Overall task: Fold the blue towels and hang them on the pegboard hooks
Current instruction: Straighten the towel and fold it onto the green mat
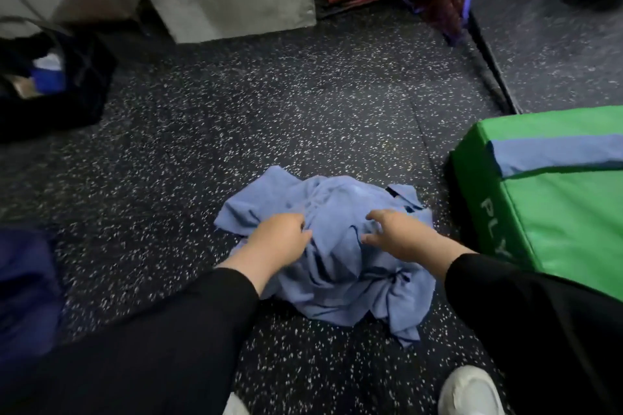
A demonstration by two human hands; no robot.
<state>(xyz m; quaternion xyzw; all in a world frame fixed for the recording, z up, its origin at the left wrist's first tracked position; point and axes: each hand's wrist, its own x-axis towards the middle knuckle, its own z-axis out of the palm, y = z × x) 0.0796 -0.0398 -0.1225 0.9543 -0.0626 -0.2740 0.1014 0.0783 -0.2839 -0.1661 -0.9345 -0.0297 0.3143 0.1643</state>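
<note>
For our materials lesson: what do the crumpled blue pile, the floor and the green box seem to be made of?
Blue pile: soft woven cloth, matte; it creases and bunches.
Floor: probably rubber matting, dark with pale flecks and a visible seam.
Green box: likely vinyl-covered padding; smooth, slightly shiny, with rounded edges.

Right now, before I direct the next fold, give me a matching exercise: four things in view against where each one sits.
Things:
1. crumpled pile of blue towels
2. green padded box
3. folded blue towel
4. left hand

Places:
A. lying on top of the green box
B. gripping the pile's left side
C. on the speckled floor, centre
D. right of the pile

Pairs: 1-C, 2-D, 3-A, 4-B
</note>
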